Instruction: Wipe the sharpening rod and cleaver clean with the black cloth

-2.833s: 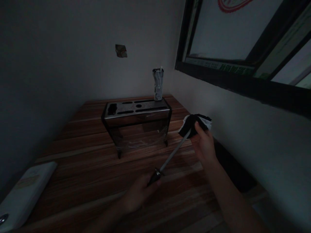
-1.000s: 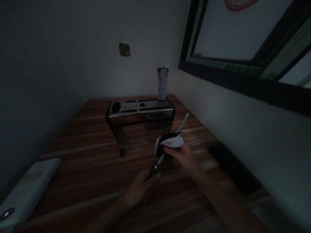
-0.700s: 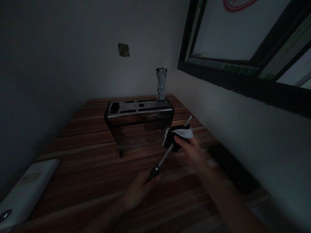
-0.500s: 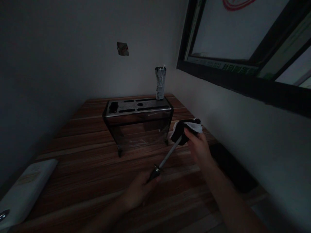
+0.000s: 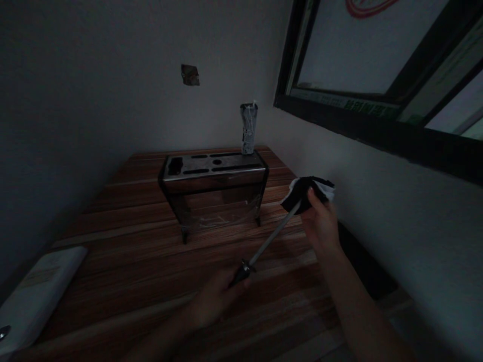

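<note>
One slim metal rod [image 5: 274, 238] links the left hand [image 5: 216, 297], closed around its dark handle [image 5: 240, 273], to the right hand [image 5: 320, 223], which pinches a black-and-white cloth [image 5: 298, 195] around the far end; from my remote post I cannot see the tip. The rod slants above a wood-striped table [image 5: 143, 274], in front of a slotted metal rack [image 5: 215, 183]. A pale object [image 5: 248, 131], too dim for me to identify, stands on the rack's right end. A white board [image 5: 43, 286] lies far left; a black slab [image 5: 366, 261] rests near the right wall [image 5: 324, 151], below a dark window frame [image 5: 362, 131].
</note>
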Available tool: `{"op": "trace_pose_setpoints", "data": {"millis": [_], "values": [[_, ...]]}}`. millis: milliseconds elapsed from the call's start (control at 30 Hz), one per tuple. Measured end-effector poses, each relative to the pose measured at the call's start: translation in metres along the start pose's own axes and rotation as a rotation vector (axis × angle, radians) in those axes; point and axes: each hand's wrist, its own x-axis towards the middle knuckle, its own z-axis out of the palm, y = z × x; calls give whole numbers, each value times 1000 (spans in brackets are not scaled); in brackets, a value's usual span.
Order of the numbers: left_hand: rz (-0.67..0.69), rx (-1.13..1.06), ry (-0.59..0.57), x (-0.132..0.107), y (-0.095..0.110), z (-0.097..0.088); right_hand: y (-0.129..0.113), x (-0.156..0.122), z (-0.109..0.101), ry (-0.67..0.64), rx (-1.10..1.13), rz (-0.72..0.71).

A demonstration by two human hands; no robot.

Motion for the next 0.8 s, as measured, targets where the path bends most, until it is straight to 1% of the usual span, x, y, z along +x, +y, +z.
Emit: {"op": "trace_pose_setpoints", "data": {"millis": [167, 333, 500, 633, 800], "values": [[-7, 19, 26, -2, -1, 0, 4, -2, 1, -35, -9, 55], [14, 16, 39, -1, -4, 1, 9, -6, 1, -57, -33, 75], [-81, -111, 56, 1, -10, 4, 20, -21, 7, -91, -138, 152], [-74, -174, 59, 1, -9, 4, 30, -36, 12, -183, -204, 235], [-29, -232, 70, 2, -5, 4, 37, -51, 16, -325, -196, 320]]}}
